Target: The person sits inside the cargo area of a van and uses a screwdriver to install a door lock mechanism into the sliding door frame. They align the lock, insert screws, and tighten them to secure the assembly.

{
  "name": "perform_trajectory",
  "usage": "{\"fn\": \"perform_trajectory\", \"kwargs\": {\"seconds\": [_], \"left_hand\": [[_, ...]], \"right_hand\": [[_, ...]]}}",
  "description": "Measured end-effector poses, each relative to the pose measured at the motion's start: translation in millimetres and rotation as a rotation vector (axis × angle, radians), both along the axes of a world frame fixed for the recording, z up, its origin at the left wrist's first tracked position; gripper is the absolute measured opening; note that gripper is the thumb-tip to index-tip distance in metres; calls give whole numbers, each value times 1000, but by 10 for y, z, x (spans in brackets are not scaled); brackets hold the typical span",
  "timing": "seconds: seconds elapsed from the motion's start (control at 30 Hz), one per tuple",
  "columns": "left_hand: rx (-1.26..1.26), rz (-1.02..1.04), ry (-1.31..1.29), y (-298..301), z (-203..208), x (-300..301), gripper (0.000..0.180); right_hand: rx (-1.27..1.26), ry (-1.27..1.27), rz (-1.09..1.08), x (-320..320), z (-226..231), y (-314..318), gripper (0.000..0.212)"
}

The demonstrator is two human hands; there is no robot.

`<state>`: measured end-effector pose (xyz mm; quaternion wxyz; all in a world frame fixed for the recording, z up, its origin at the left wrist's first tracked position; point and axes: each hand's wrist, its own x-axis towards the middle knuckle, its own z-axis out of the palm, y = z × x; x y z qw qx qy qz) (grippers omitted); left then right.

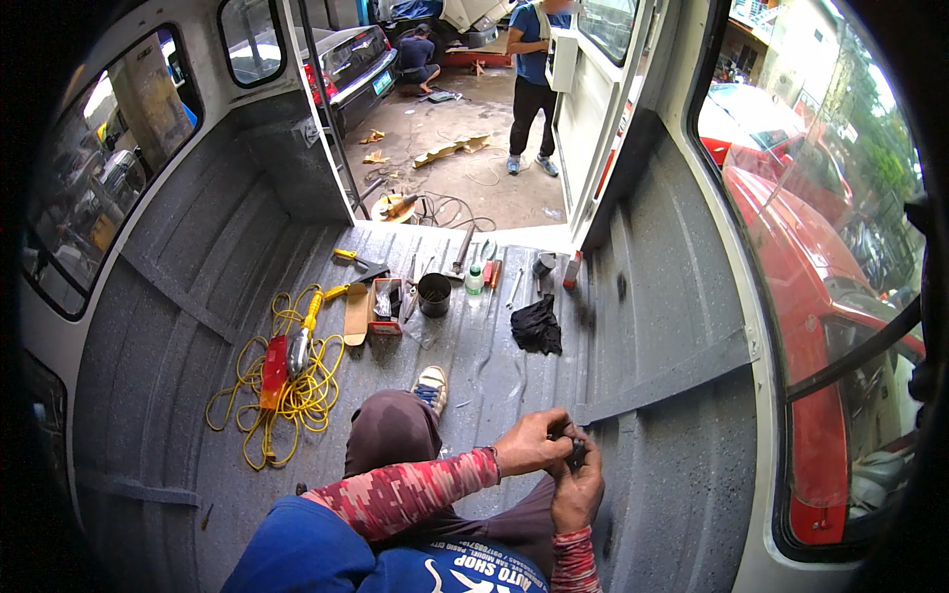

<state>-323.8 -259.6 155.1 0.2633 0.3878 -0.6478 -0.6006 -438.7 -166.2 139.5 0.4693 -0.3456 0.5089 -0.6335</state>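
Here, hands [535, 444] on dark part [577, 453], near wall [682, 469], doorway [474, 236] open

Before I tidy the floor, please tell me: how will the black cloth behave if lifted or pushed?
The black cloth will probably hang limp, since it lies crumpled. Pushed, it would likely bunch or slide rather than roll, having no round shape.

The left forearm [405, 494] extends diagonally rightward; the right forearm [575, 561] points forward. The left grip [534, 444] meets the right grip [578, 496], fingers curled inward.
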Motion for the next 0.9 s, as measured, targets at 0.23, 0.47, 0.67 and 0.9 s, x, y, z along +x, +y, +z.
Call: {"fn": "perform_trajectory", "kwargs": {"seconds": [0.23,0.47,0.67,0.9], "left_hand": [[-157,46,-209,37,25,-35,32],[-156,81,-97,47,-23,-29,30],[14,15,32,3,-52,11,30],[-148,28,-171,22,-31,3,30]], "right_hand": [[16,124,32,-49,-71,7,44],[7,-17,41,-61,-68,-35,44],[7,-32,63,-45,-11,-22,49],[-3,41,64,-51,-66,7,47]]}}
